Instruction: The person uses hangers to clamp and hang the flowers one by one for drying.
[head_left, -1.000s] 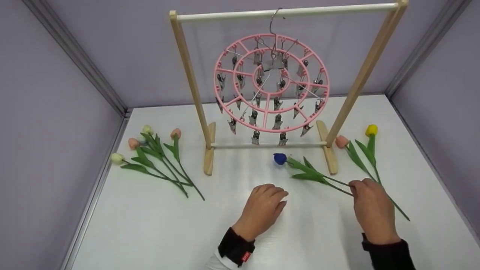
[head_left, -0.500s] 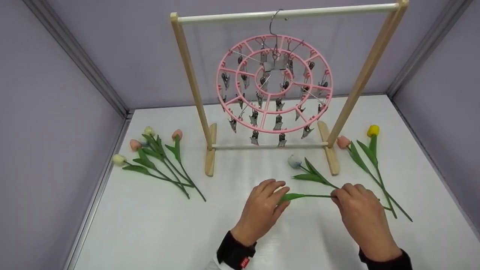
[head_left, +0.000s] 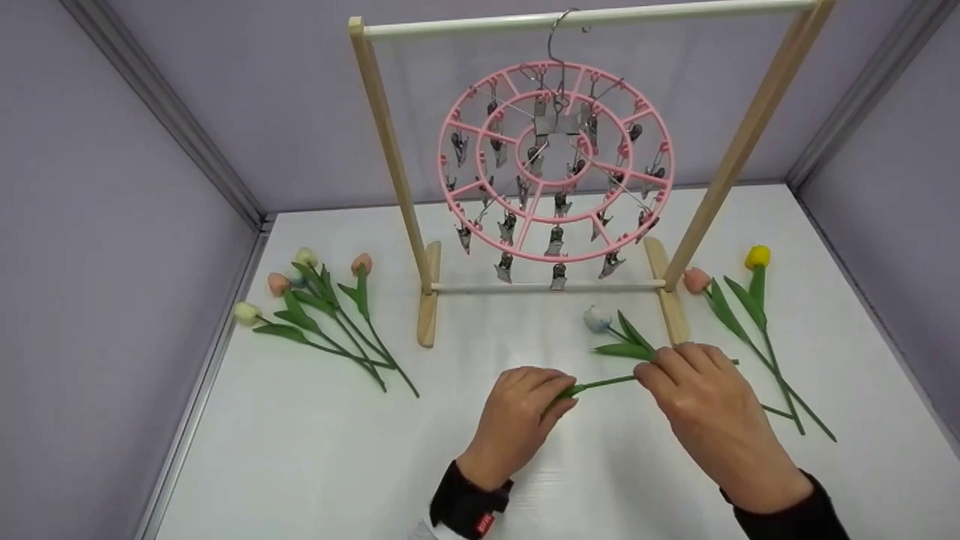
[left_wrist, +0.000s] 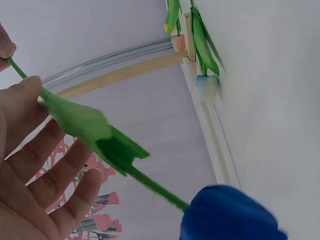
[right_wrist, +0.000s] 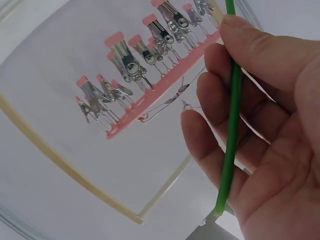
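Blue tulip (left_wrist: 227, 215), left fingers (left_wrist: 65, 170) pinching its leaf base (left_wrist: 55, 107), right fingers (right_wrist: 202, 140) gripping its stem (right_wrist: 233, 115)

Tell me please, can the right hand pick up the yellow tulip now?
Probably not yet: the right hand pinches the blue tulip by its stem, though the yellow tulip has its bloom uncovered.

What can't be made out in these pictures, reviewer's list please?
Head view: the blue, rounded artificial bloom, hidden by the left hand.
Left wrist view: that bloom's lower part, cut off by the bottom edge.
Head view: the white-and-pale-blue artificial tulip, its stem partly hidden by the right hand.
Right wrist view: the slim green stem, cut off by the top edge.
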